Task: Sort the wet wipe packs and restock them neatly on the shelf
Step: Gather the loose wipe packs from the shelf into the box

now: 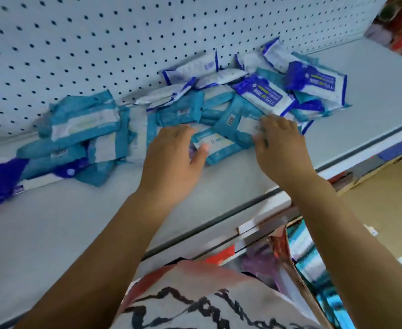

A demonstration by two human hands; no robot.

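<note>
Teal plastic wipe packs [215, 143] are gripped in the curled left hand [171, 160] and right hand [282, 148]; the mixed heap [261, 96] is left unsorted.

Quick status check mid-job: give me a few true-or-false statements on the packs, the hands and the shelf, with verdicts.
1. The wet wipe packs lie in a loose heap on the white metal shelf. True.
2. The left hand and the right hand both touch teal plastic packs. True.
3. Every pack is teal. False: dark blue-and-white packs lie among them.
4. The back panel is solid. False: it is a white perforated pegboard.
</note>
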